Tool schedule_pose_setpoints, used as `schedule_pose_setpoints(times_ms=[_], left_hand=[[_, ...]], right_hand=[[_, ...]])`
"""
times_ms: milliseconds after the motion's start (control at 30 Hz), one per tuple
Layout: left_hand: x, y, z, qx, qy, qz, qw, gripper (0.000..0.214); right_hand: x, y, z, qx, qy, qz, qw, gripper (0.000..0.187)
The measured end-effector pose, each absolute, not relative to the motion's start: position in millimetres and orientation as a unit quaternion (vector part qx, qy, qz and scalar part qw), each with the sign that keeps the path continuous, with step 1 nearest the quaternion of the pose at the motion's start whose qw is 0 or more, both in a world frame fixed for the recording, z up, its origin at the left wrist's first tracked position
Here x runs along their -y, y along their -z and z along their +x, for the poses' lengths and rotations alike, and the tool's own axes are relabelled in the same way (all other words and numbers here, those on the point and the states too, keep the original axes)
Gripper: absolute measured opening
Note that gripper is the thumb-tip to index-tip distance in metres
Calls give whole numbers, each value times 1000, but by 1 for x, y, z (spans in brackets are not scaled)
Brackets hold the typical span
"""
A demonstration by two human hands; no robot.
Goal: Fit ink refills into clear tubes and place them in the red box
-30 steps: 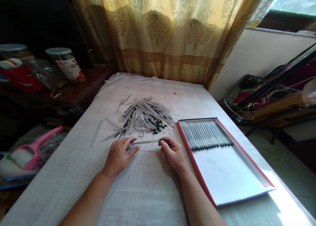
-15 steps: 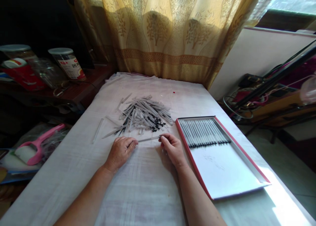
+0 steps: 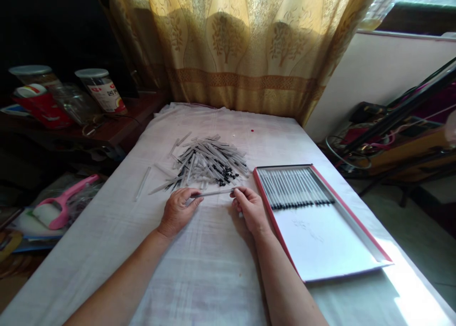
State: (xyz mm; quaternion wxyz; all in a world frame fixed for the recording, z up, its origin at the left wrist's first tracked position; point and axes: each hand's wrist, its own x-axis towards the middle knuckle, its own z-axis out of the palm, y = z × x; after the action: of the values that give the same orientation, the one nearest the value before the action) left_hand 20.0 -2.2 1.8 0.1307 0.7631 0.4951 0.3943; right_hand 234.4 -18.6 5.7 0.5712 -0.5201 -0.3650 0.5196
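Both hands pinch one thin clear pen refill (image 3: 215, 192) held level just above the white cloth. My left hand (image 3: 178, 209) grips its left end with curled fingers. My right hand (image 3: 249, 208) pinches the right end. Right behind them lies a pile of refills (image 3: 206, 163) with black tips. To the right sits a flat red-edged white tray (image 3: 320, 236) with a row of refills (image 3: 294, 188) laid side by side across its far part.
A lone clear tube (image 3: 142, 183) lies left of the pile. Jars (image 3: 101, 91) stand on a dark shelf at the left, and a pink-handled roller (image 3: 59, 209) lies lower left. A curtain hangs behind the table; cables and a stand crowd the right side.
Both hands stay on the refill, which has lifted slightly toward the pile. The view has shifted a little.
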Motion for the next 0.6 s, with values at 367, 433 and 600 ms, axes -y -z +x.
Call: schedule_pose_setpoints(times_ms=[367,433,600], left_hand=[[-31,-11,31,-486,-269,831,-5,32],[-41,-15,32,-484,-234,842,-37,31],[-56,-17,37,-466,-207,858,-63,16]], right_hand=[[16,-2,241,301,-490,-521,631,36],[14,0,243,281,-489,-516,644,36],[13,3,244,280,-481,-517,650,35]])
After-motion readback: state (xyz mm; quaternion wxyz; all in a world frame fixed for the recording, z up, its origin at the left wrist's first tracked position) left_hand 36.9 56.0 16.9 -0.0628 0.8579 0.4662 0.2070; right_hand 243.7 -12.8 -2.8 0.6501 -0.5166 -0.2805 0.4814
